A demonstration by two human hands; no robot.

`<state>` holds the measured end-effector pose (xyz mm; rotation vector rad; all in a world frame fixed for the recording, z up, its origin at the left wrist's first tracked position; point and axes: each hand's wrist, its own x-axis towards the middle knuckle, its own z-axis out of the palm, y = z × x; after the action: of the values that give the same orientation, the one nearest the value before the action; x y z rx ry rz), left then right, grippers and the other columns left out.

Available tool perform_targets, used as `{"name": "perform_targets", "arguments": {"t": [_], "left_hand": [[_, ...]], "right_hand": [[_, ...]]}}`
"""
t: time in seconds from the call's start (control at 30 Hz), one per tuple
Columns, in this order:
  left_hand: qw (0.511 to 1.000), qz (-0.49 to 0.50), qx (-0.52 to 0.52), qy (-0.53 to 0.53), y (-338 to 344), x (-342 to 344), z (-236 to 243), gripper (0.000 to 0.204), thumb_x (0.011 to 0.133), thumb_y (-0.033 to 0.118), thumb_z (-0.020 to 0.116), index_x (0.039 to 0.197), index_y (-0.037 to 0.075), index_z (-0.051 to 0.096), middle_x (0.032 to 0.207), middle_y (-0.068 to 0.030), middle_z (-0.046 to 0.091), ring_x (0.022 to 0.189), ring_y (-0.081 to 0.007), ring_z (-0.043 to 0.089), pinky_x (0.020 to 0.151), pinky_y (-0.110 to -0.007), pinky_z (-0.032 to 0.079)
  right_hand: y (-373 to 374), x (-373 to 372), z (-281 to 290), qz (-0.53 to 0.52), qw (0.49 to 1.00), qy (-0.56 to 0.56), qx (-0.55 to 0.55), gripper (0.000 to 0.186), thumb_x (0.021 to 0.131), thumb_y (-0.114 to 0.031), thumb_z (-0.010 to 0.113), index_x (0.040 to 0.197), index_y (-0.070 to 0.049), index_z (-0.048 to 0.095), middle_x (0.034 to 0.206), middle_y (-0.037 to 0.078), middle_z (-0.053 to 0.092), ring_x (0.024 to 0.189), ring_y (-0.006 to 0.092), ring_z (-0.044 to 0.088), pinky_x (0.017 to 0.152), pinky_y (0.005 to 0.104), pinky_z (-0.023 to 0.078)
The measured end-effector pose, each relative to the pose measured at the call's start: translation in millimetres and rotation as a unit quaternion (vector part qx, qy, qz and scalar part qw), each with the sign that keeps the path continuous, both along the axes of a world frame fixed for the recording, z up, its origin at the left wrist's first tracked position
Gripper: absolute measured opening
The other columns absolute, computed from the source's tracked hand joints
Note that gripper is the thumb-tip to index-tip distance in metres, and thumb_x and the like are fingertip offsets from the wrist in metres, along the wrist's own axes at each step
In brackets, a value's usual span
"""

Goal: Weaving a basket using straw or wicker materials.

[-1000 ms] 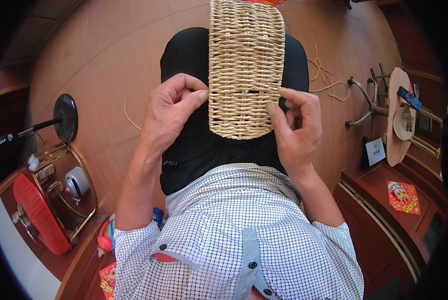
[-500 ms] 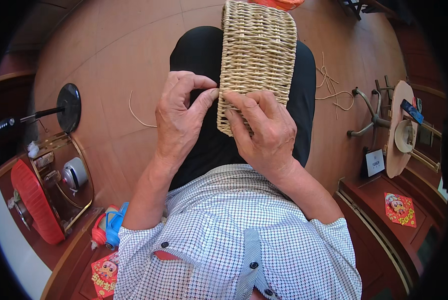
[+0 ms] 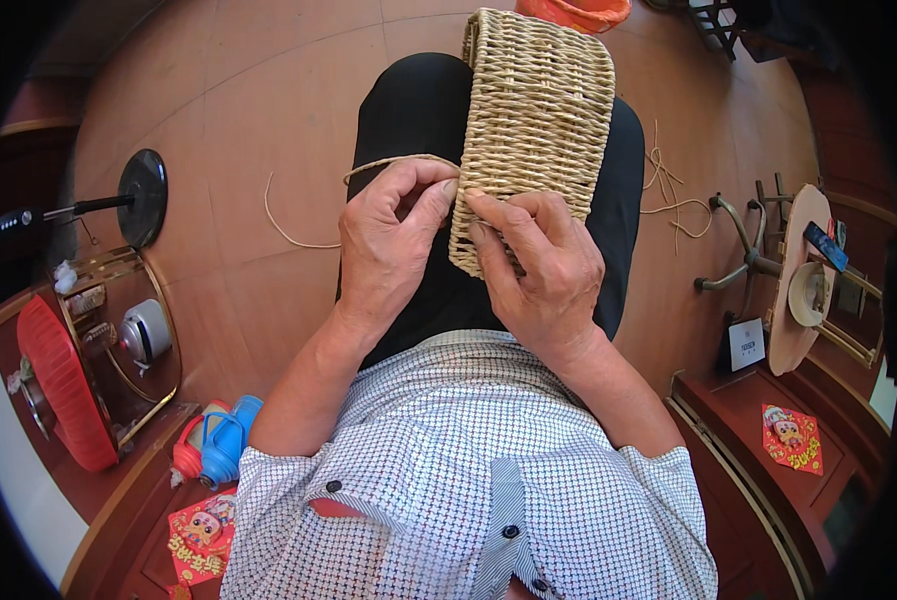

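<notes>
A pale woven straw basket (image 3: 540, 105) lies on my black-clad thighs (image 3: 389, 120). At its left edge, my left hand (image 3: 394, 235) pinches where a thin tan cord (image 3: 387, 160) meets the weave; the cord arches back over the thigh. My right hand (image 3: 539, 260) grips the lower part of the basket, its curled index finger and thumb on the weave near the left edge, close to my left fingertips. What lies under those fingertips is mostly hidden.
Loose cords (image 3: 669, 200) lie on the tiled floor (image 3: 239, 130). Right: a swivel-base stand (image 3: 739, 260) and round wooden board (image 3: 789, 310). Left: a black disc-based stand (image 3: 141, 200), red-topped item (image 3: 64, 380), blue and red bottles (image 3: 224, 450). An orange container (image 3: 574, 15) sits beyond the basket.
The basket and both hands have shifted right in the view. My right hand moved from the basket's right side across to its left edge. A cord arch now shows above my left hand.
</notes>
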<state>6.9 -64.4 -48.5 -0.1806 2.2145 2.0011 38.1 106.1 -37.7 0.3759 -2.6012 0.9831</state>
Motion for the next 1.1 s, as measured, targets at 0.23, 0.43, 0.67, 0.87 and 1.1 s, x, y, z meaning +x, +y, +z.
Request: {"name": "perform_targets", "arguments": {"t": [0.23, 0.43, 0.67, 0.87, 1.1], "left_hand": [[0.991, -0.059, 0.095, -0.075, -8.4, -1.1, -5.1, 0.021, 0.106, 0.013, 0.065, 0.119, -0.001, 0.074, 0.100, -0.0003, 0.073, 0.086, -0.0057, 0.065, 0.075, -0.021, 0.053], [0.958, -0.056, 0.246, -0.133, -5.5, 1.2, -3.2, 0.027, 0.107, 0.010, 0.061, 0.128, -0.005, 0.068, 0.118, -0.0084, 0.075, 0.105, -0.0129, 0.070, 0.097, -0.029, 0.057], [0.905, -0.002, 0.392, -0.166, -0.7, 11.9, -8.6, 0.029, 0.107, 0.011, 0.062, 0.132, -0.004, 0.066, 0.124, -0.0117, 0.074, 0.110, -0.0153, 0.071, 0.102, -0.032, 0.057], [0.903, 0.035, 0.403, -0.143, 8.9, 22.2, -17.9, 0.028, 0.109, 0.014, 0.062, 0.131, -0.003, 0.064, 0.122, -0.0101, 0.073, 0.110, -0.0129, 0.070, 0.102, -0.030, 0.056], [0.881, 0.050, 0.448, -0.143, 15.6, 27.4, -27.6, 0.026, 0.109, 0.016, 0.064, 0.130, 0.001, 0.065, 0.122, -0.0078, 0.072, 0.112, -0.0125, 0.067, 0.105, -0.031, 0.053]], "right_hand": [[-0.1, 0.7, -1.4, 0.007, 1.000, 0.004, 0.002, 0.028, 0.088, -0.009, 0.080, 0.115, -0.012, 0.078, 0.093, 0.004, 0.067, 0.076, 0.0207, 0.067, 0.066, 0.0348, 0.052], [2.4, 2.6, -3.0, 0.011, 1.000, 0.015, 0.011, 0.030, 0.087, -0.009, 0.080, 0.117, -0.012, 0.079, 0.092, 0.003, 0.067, 0.077, 0.0208, 0.067, 0.066, 0.0351, 0.051], [2.3, 1.7, -6.4, 0.021, 0.999, 0.036, 0.007, 0.030, 0.086, -0.008, 0.079, 0.116, -0.010, 0.078, 0.091, 0.003, 0.067, 0.077, 0.0214, 0.067, 0.067, 0.0348, 0.051], [4.7, 1.4, -2.8, 0.022, 0.999, 0.028, 0.014, 0.030, 0.086, -0.008, 0.078, 0.116, -0.010, 0.077, 0.093, 0.004, 0.067, 0.078, 0.0215, 0.068, 0.068, 0.0351, 0.052], [6.4, 1.1, 1.4, 0.030, 1.000, 0.005, 0.003, 0.029, 0.086, -0.010, 0.079, 0.115, -0.009, 0.077, 0.094, 0.005, 0.067, 0.078, 0.0222, 0.068, 0.069, 0.0353, 0.053]]}}
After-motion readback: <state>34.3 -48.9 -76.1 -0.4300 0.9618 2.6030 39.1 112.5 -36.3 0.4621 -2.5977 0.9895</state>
